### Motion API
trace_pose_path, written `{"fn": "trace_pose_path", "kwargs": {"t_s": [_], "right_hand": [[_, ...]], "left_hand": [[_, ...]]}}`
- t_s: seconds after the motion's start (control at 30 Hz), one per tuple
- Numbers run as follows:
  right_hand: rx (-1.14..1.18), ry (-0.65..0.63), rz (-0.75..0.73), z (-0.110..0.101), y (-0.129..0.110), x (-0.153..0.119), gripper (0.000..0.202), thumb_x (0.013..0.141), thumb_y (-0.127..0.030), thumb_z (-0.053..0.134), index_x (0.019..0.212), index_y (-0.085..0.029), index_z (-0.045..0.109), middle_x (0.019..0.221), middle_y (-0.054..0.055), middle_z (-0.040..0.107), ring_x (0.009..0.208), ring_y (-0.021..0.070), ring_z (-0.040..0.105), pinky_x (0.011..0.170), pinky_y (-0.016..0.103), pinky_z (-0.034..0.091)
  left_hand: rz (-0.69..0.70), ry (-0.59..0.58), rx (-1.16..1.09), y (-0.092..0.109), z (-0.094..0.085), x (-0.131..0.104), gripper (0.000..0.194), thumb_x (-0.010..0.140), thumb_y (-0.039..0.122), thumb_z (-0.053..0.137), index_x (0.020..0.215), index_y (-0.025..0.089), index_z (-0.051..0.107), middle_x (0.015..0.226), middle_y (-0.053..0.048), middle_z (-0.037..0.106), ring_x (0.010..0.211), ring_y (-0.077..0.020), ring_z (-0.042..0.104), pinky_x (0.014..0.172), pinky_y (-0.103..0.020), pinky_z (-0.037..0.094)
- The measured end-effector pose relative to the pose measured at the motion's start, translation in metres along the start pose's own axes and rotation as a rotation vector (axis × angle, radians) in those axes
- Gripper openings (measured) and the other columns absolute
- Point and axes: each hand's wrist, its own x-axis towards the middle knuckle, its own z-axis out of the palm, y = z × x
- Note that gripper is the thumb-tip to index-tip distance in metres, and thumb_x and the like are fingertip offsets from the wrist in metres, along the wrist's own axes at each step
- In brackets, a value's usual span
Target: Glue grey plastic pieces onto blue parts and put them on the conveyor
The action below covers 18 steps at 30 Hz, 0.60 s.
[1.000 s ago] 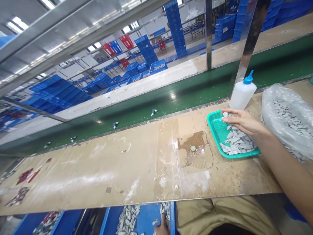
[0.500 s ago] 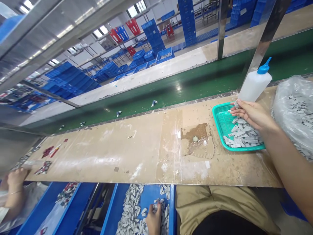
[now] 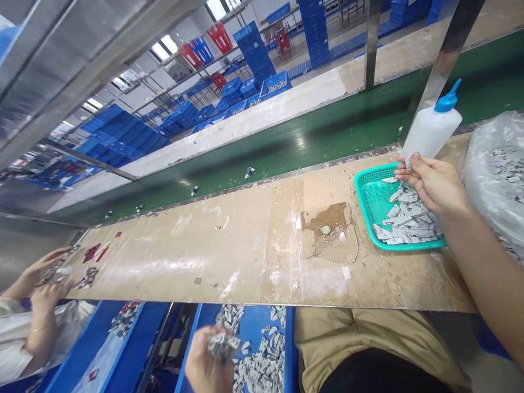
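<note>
My left hand (image 3: 208, 357) is closed around a bunch of small grey pieces (image 3: 223, 345), over the blue bin (image 3: 289, 349) below the table's front edge. Many more grey pieces lie loose in that bin. At the right, my right hand (image 3: 434, 180) pinches one small grey piece (image 3: 408, 162) between thumb and fingers, above the back right part of a green basket (image 3: 365, 218). Grey pieces fill the front and right of the basket. A white bottle with a blue nozzle (image 3: 432, 131) stands upright just behind my right hand.
A plastic bag of grey pieces (image 3: 497, 164) lies at the far right. A cardboard scrap with a small round object (image 3: 326, 230) rests left of the basket. Small parts lie on the green belt (image 3: 298, 143). Another person's hands (image 3: 51, 284) handle parts at the far left.
My left hand has moved left and up, and now holds a bunch of grey pieces. My right hand has shifted slightly right and up. The other person's hands have moved further over the table.
</note>
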Motion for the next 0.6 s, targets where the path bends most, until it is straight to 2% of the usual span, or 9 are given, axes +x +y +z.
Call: {"fn": "trace_pose_path", "kwargs": {"t_s": [0.07, 0.13, 0.23, 0.3, 0.33, 0.4, 0.47, 0.53, 0.6], "right_hand": [[-0.012, 0.066, -0.077, -0.001, -0.001, 0.001, 0.020, 0.088, -0.034, 0.073, 0.086, -0.014, 0.071, 0.089, 0.007, 0.070, 0.067, 0.0117, 0.062, 0.072, 0.028, 0.059], [-0.013, 0.140, -0.151, -0.001, -0.002, 0.002, 0.019, 0.089, -0.033, 0.071, 0.094, -0.015, 0.071, 0.086, 0.005, 0.068, 0.066, 0.0112, 0.062, 0.071, 0.027, 0.057], [0.018, 0.229, -0.217, -0.002, -0.004, 0.004, 0.020, 0.088, -0.033, 0.069, 0.099, -0.016, 0.069, 0.080, 0.002, 0.065, 0.067, 0.0117, 0.063, 0.068, 0.025, 0.056], [0.036, 0.256, -0.233, -0.002, -0.004, 0.005, 0.022, 0.084, -0.032, 0.070, 0.099, -0.016, 0.069, 0.080, 0.002, 0.065, 0.067, 0.0122, 0.064, 0.069, 0.026, 0.056], [0.041, 0.257, -0.236, -0.002, -0.003, 0.005, 0.024, 0.083, -0.033, 0.071, 0.098, -0.015, 0.069, 0.080, 0.002, 0.065, 0.066, 0.0127, 0.065, 0.069, 0.027, 0.057], [0.047, 0.249, -0.236, -0.002, -0.001, 0.005, 0.026, 0.080, -0.035, 0.073, 0.097, -0.015, 0.068, 0.079, 0.002, 0.065, 0.065, 0.0141, 0.065, 0.071, 0.029, 0.058], [0.044, 0.240, -0.230, -0.001, 0.000, 0.003, 0.027, 0.080, -0.035, 0.074, 0.096, -0.015, 0.069, 0.079, 0.002, 0.066, 0.065, 0.0147, 0.065, 0.072, 0.031, 0.058], [0.027, 0.233, -0.221, -0.001, 0.000, 0.002, 0.025, 0.080, -0.035, 0.074, 0.095, -0.015, 0.070, 0.080, 0.003, 0.067, 0.065, 0.0144, 0.065, 0.074, 0.031, 0.059], [0.000, 0.218, -0.210, 0.000, -0.001, 0.001, 0.025, 0.080, -0.034, 0.074, 0.095, -0.015, 0.070, 0.080, 0.003, 0.068, 0.066, 0.0147, 0.066, 0.078, 0.032, 0.060]], "left_hand": [[-0.016, -0.329, -0.573, 0.077, 0.021, -0.015, 0.038, 0.078, 0.061, 0.047, 0.069, 0.025, 0.045, 0.062, 0.003, 0.054, 0.051, -0.0160, 0.053, 0.046, -0.030, 0.049], [0.057, -0.681, -0.818, 0.155, 0.056, -0.040, 0.038, 0.074, 0.060, 0.060, 0.071, 0.023, 0.048, 0.061, 0.004, 0.051, 0.049, -0.0117, 0.047, 0.044, -0.025, 0.044], [0.304, -0.907, -0.893, 0.255, 0.125, -0.087, 0.045, 0.082, 0.062, 0.057, 0.071, 0.020, 0.048, 0.068, 0.002, 0.053, 0.054, -0.0073, 0.048, 0.053, -0.021, 0.046], [0.369, -0.948, -0.882, 0.301, 0.172, -0.111, 0.046, 0.089, 0.062, 0.049, 0.077, 0.018, 0.050, 0.068, 0.001, 0.055, 0.059, -0.0092, 0.055, 0.063, -0.024, 0.051], [0.454, -0.924, -0.794, 0.316, 0.193, -0.119, 0.044, 0.095, 0.058, 0.045, 0.082, 0.016, 0.053, 0.073, -0.001, 0.061, 0.068, -0.0111, 0.060, 0.071, -0.026, 0.053], [0.642, -0.978, -0.570, 0.332, 0.224, -0.128, 0.039, 0.099, 0.049, 0.046, 0.097, 0.012, 0.059, 0.095, -0.010, 0.070, 0.094, -0.0189, 0.068, 0.091, -0.035, 0.053], [0.819, -1.088, -0.379, 0.333, 0.237, -0.128, 0.045, 0.099, 0.044, 0.051, 0.123, 0.006, 0.057, 0.130, -0.021, 0.064, 0.129, -0.0281, 0.057, 0.111, -0.044, 0.043], [0.947, -1.206, -0.309, 0.323, 0.229, -0.121, 0.061, 0.099, 0.043, 0.052, 0.145, 0.004, 0.043, 0.155, -0.024, 0.042, 0.150, -0.0301, 0.035, 0.122, -0.047, 0.030], [1.034, -1.266, -0.367, 0.306, 0.203, -0.107, 0.063, 0.101, 0.042, 0.047, 0.152, 0.007, 0.036, 0.162, -0.019, 0.033, 0.154, -0.0253, 0.026, 0.125, -0.043, 0.024]]}}
